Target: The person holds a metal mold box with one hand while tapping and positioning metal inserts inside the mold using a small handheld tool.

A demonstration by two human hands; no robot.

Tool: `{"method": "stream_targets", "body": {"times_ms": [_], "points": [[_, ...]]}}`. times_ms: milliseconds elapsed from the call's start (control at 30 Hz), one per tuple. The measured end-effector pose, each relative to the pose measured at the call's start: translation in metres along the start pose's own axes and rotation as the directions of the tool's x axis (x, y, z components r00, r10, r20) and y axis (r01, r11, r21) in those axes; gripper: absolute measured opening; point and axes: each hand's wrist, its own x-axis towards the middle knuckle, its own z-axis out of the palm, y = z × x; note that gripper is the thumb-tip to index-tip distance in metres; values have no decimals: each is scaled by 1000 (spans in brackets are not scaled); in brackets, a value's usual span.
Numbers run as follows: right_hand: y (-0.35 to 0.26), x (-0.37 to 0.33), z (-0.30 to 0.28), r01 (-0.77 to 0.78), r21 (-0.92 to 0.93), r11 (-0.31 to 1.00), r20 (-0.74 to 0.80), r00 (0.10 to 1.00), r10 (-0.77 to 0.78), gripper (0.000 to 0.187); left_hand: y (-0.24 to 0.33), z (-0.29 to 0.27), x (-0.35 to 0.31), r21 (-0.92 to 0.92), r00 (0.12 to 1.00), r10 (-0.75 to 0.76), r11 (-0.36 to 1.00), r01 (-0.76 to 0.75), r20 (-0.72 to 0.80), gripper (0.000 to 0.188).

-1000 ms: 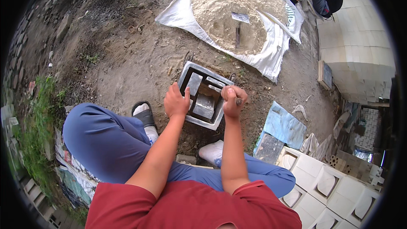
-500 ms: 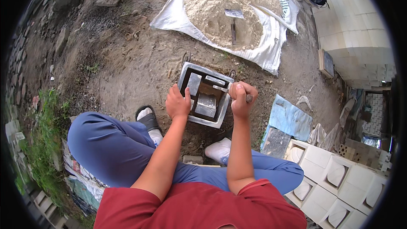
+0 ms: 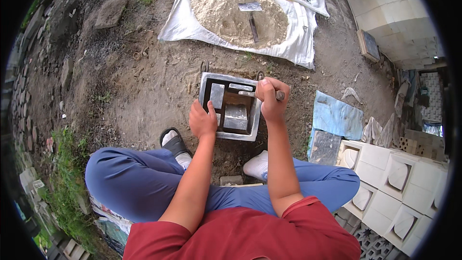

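Observation:
A square metal mold [image 3: 236,136] lies on the dirt between my feet, with raised metal blocks [image 3: 236,116] inside it and dark gaps around them. My left hand [image 3: 203,121] rests against the mold's left rim, its fingers stretched out and the thumb reaching over the edge. At the upper right corner, my right hand [image 3: 272,100] is wrapped round a slim hand tool [image 3: 246,94]. The tool's pale narrow end points left over the mold's inside, and the rounded handle end sticks out on the right. Its exact kind is unclear.
Beyond the mold, a white sheet [image 3: 302,50] bears a heap of pale sandy powder [image 3: 216,7] with a trowel [image 3: 252,24] on it. At right lie a blue sheet [image 3: 337,113] and stacked pale blocks [image 3: 375,166]. Grass [image 3: 67,183] and stones are at left.
The view has turned slightly, so the mold looks straighter and the powder heap sits farther left. My right hand's tool has tilted a little, its tip nearer the mold's far side.

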Motion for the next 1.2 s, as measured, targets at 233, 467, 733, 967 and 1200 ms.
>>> {"method": "stream_targets", "body": {"times_ms": [233,467,733,967,1200], "points": [[90,-28,8,82,-234,969,3,997,-83,38,8,-1,-1,-16,1000,-10,1000,10,-11,50],[69,-2,-5,40,-60,997,-58,997,-44,40,10,0,-1,3,1000,-12,1000,12,23,51],[58,-17,8,-11,-79,997,28,1000,13,43,7,-1,0,-16,1000,-8,1000,8,1,49],[101,-18,12,39,-196,980,72,997,-25,38,9,-6,0,-20,999,-29,999,30,35,50],[27,0,25,73,-89,993,39,997,-70,45,-3,-2,0,-37,999,-32,999,32,7,50]]}}
